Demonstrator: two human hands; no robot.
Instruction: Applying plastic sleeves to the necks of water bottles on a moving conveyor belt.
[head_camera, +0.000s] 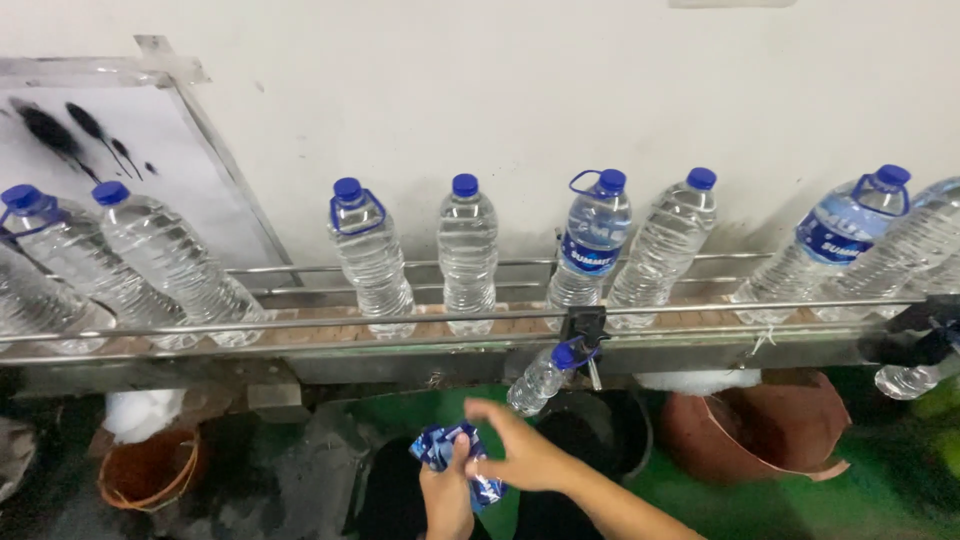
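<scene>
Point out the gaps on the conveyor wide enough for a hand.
Widest bare belt lies between the left bottle pair and the handle-ringed bottle. Another gap precedes the right labelled bottle. The middle four stand crowded.

Even, soft light on wall (560, 90) w/ faint shadows behind bottles; floor at bottom dim; fisheye bend at frame edges; slight blur overall.

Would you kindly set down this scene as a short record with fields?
Setting: conveyor with metal rails along a white wall
On the belt: clear water bottles with blue caps, some with blue labels and carry loops
Left hand: holds a bunch of blue labels
Right hand: at the same bunch, fingers spread
Below the belt: small bottle hanging at the rail, orange bucket, green floor
</scene>
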